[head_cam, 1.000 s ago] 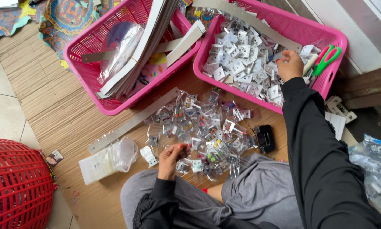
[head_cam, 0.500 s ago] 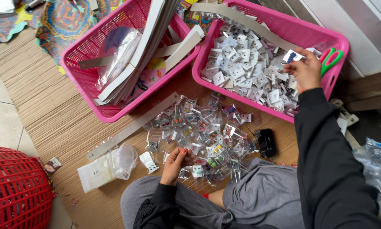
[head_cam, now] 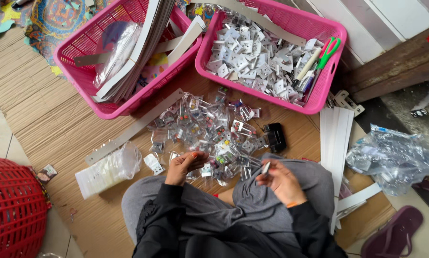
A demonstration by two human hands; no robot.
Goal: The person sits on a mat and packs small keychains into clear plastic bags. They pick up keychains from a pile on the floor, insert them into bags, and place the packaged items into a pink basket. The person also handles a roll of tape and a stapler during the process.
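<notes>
The person sits cross-legged on a cardboard mat point(head_cam: 57, 129), both hands low over the lap at the mat's near edge. The right hand point(head_cam: 280, 180) pinches a small white card point(head_cam: 266, 167) between thumb and fingertips, the card tilted upright just above the knuckles. The left hand point(head_cam: 183, 165) is curled, its fingers bent together and resting on the near edge of a heap of small clear packets point(head_cam: 209, 129); whether it grips one of them cannot be told. The heap spreads across the middle of the mat, directly ahead of both hands, and its nearest packets lie between the two hands and touch the grey trousers point(head_cam: 252, 200).

A black stapler-like tool point(head_cam: 274, 137) lies at the heap's right edge, just ahead of the right hand. A long grey strip point(head_cam: 133, 126) runs slantwise along the heap's left side. A plastic bag of white cards point(head_cam: 107, 167) lies left of the left hand, near the mat's near edge.

At the mat's far edge stand two pink baskets: the left basket point(head_cam: 80, 57) holds long strips and a bag, the right basket point(head_cam: 329, 81) holds many white cards with green scissors point(head_cam: 330, 50) at its right wall. A stack of white strips point(head_cam: 336, 138) lies at the mat's right edge.
</notes>
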